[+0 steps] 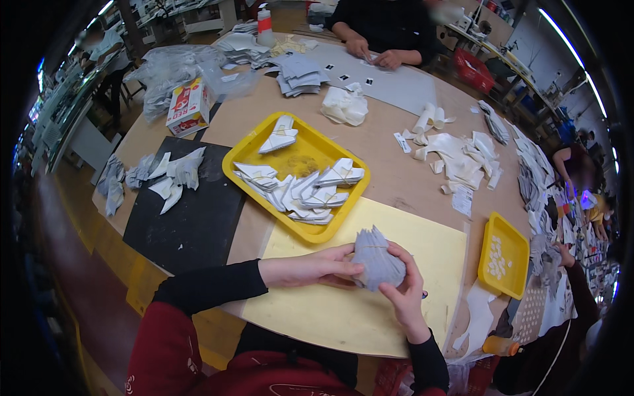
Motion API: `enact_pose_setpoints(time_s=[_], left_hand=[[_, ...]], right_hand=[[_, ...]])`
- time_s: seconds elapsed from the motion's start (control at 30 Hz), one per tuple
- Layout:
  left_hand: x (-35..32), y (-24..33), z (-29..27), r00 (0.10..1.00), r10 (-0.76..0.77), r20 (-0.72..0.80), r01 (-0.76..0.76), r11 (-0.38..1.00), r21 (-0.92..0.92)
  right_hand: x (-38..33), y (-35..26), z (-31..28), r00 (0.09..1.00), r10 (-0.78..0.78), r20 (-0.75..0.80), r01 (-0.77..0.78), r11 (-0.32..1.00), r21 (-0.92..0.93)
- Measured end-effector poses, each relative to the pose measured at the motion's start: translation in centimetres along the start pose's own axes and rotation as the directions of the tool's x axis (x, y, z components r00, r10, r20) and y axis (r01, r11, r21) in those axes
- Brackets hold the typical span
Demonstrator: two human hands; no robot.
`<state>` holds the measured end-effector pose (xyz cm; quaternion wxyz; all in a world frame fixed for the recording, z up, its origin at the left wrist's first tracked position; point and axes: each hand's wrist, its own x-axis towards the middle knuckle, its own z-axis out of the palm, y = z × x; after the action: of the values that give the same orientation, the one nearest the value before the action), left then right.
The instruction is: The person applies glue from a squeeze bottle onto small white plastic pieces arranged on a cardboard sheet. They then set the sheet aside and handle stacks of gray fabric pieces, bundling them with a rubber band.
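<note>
We are looking down at a brown-covered table (389, 175), and we are holding a bundle of layered grey pieces (380, 264) between our two bare hands, above a pale yellow sheet (422, 241) at the near edge. Our left hand (335, 266) is clamping the bundle's left side, its thumb lying across the front; our right hand (406, 287) is gripping the opposite side, its fingers curving around the upper edge and its thumb pressing low. A thin band is crossing the bundle, whose pointed ends are facing away from us. Just beyond, a yellow tray (241, 142) is holding white bundles (310, 195), most of them crowding its nearer half. To the left, a black mat (191, 228) is bearing crumpled grey and white pieces (181, 171), with a red and white box (188, 109) standing behind it. To the right, cream pieces (456, 158) are lying loosely spread, and a smaller yellow tray (489, 231) is holding little white pieces (496, 262). Across the table, another person's hands (376, 56) are meeting over a pale grey sheet (403, 89).
</note>
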<state>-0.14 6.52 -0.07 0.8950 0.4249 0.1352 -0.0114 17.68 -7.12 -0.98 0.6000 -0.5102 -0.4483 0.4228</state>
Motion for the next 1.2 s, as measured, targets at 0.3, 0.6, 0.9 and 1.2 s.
enact_pose_setpoints(time_s=[0.3,0.6,0.9,1.2], left_hand=[[-3.1,6.6,-5.7,0.712,0.594,-0.373,-0.104,0.615,0.782],[-2.0,8.5,-14.5,0.297,0.854,-0.428,0.499,0.244,0.832],[-1.4,9.2,-14.5,0.487,0.734,-0.474,0.48,0.229,0.847],[-0.6,8.6,-11.5,0.438,0.791,-0.426,0.326,0.302,0.896]], right_hand=[[-0.2,-0.9,0.5,0.981,0.036,0.192,-0.003,0.985,-0.171],[0.0,-2.2,1.6,0.882,-0.032,0.471,0.355,0.702,-0.617],[-0.1,-1.4,1.0,0.917,-0.11,0.383,0.343,0.705,-0.621],[-0.6,-1.5,3.3,0.757,-0.165,0.632,0.627,0.455,-0.632]])
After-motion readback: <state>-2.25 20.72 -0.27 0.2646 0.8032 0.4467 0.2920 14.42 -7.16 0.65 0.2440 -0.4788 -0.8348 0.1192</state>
